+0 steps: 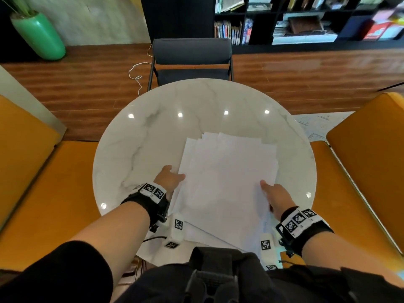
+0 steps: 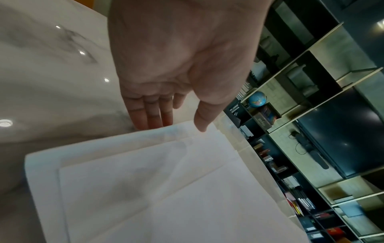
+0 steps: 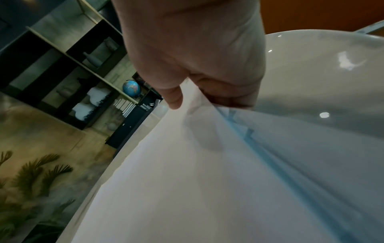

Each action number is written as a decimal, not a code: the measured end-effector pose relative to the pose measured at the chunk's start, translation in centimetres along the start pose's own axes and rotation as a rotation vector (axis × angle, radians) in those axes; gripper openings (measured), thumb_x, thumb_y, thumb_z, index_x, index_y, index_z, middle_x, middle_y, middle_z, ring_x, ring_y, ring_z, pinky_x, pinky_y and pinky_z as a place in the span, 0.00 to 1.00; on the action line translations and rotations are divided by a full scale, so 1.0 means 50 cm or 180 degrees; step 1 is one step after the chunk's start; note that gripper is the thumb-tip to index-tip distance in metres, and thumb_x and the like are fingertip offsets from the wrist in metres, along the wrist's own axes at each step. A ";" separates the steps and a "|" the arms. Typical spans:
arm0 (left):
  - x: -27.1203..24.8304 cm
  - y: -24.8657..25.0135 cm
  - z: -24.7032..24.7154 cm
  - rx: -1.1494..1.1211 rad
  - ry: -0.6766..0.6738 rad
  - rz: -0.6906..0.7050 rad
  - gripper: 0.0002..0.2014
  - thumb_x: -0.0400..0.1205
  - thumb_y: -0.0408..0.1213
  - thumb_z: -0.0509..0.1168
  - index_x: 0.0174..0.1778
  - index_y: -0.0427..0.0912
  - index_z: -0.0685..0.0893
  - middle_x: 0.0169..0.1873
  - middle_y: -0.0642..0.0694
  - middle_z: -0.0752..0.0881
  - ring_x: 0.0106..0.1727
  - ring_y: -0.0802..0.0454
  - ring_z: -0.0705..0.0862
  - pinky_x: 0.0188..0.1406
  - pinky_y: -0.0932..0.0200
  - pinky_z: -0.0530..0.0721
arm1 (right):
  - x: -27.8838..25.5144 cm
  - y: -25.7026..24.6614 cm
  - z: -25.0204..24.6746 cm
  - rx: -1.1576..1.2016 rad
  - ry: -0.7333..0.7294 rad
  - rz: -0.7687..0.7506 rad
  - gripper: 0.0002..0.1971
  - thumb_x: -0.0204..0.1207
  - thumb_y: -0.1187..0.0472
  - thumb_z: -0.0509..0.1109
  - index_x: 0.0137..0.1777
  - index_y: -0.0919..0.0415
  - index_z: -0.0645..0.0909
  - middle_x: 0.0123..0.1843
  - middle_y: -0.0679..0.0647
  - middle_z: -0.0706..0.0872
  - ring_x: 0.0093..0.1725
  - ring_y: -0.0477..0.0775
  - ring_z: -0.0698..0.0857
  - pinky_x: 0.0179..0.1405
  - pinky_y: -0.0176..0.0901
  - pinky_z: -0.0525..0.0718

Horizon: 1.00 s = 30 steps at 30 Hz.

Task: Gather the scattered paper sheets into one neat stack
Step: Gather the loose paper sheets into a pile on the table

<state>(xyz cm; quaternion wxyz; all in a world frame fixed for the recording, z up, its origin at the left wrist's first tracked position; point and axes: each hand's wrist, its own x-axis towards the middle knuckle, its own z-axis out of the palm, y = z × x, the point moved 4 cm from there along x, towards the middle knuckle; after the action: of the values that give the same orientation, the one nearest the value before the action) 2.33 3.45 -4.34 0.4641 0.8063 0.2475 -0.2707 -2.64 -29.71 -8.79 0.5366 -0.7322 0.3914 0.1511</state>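
While the right hand (image 3: pixel 193 69) pinches the right edge of the loose paper sheets (image 1: pixel 227 178) near the front of the marble table (image 1: pixel 153 132) and the left hand (image 2: pixel 166 65), fingers straight, meets their left edge, the fanned corners look unaligned; a hard squeeze could buckle them; a one-sided lift could spill the lower sheets.

A round white marble-patterned table (image 1: pixel 166 132) reflecting ceiling lights stands on a reddish-brown wood plank floor (image 1: pixel 306 71), flanked by orange upholstered seats (image 1: pixel 54 193), facing a dark grey chair (image 1: pixel 192 51), a black bookshelf (image 1: pixel 306 20) and a green ceramic vase (image 1: pixel 39 33).
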 end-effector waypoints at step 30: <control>-0.051 0.114 0.008 -0.1662 -0.1123 0.0662 0.29 0.72 0.43 0.75 0.68 0.38 0.80 0.63 0.38 0.86 0.67 0.39 0.82 0.71 0.45 0.77 | -0.076 -0.158 -0.003 0.1648 -0.1882 -0.0761 0.23 0.65 0.79 0.68 0.62 0.70 0.81 0.51 0.65 0.91 0.48 0.64 0.91 0.53 0.57 0.89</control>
<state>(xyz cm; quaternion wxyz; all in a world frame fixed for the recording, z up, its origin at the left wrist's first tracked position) 4.09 0.18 0.72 0.7159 0.6218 0.1406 -0.2848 0.68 -27.38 -1.04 0.8062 -0.5383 0.1576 0.1880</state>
